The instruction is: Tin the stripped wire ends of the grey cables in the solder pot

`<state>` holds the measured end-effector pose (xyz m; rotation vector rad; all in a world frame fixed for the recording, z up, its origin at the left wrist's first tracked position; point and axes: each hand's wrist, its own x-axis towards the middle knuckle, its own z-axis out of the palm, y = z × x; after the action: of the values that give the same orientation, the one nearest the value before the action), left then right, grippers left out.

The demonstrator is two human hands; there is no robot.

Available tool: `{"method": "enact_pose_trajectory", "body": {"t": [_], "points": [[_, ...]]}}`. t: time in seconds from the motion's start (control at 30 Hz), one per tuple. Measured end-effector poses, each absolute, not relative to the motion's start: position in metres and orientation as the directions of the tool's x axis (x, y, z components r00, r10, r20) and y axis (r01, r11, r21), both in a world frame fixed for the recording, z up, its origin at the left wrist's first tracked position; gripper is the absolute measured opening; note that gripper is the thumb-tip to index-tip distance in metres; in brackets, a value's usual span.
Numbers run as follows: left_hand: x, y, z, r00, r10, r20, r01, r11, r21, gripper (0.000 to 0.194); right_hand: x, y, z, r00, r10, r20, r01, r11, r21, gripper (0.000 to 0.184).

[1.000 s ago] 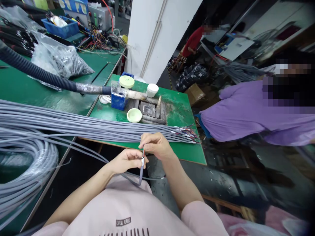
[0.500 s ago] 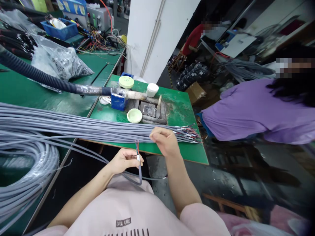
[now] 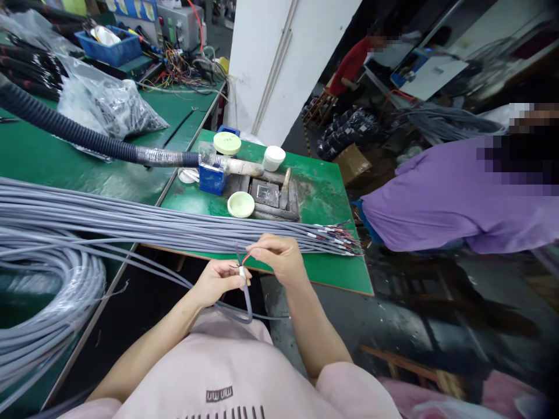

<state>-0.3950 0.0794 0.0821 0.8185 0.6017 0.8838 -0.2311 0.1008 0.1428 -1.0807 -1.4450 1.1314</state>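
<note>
Between the thumb and fingers of my left hand (image 3: 220, 282) is a grey cable (image 3: 247, 299), gripped near its white-wrapped end. Thin coloured wires fan out from that end. My right hand (image 3: 279, 256) is closed in a pinch on the red-orange wires (image 3: 246, 258), bending them to the right. The darker wires (image 3: 238, 254) stand up apart from these. Just behind my hands, a long bundle of grey cables (image 3: 144, 224) lies across the green bench, its stripped ends at the right.
A solder pot (image 3: 267, 193) is set in the bench behind the bundle, beside a pale green dish (image 3: 241, 205) and a white tub (image 3: 274, 158). A ribbed hose (image 3: 100, 145) reaches in from the left. Coiled cable (image 3: 82, 291) lies at left. A person in purple (image 3: 458, 192) sits at right.
My right hand has come left and down from above the bundle to the cable end and taken hold of the red-orange wires. The wires have been spread apart.
</note>
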Motion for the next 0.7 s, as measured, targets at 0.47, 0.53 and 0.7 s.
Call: {"method": "enact_pose_trajectory", "body": {"t": [0.47,0.53,0.7], "points": [[-0.393,0.079,0.071,0.499,0.855,-0.143,-0.433,0.389,0.813,0.033,-0.228,0.107,0.139,-0.178,0.98,0.09,0.123,0.113,-0.986,0.005],[-0.392,0.079,0.07,0.508,0.849,-0.144,-0.415,0.388,0.823,0.032,-0.233,0.109,0.14,-0.189,0.98,0.059,0.086,0.077,-0.993,0.006],[-0.392,0.077,0.069,0.521,0.841,-0.146,-0.401,0.392,0.828,0.033,-0.239,0.117,0.135,0.003,0.994,0.105,-0.03,0.105,-0.994,0.012]]}}
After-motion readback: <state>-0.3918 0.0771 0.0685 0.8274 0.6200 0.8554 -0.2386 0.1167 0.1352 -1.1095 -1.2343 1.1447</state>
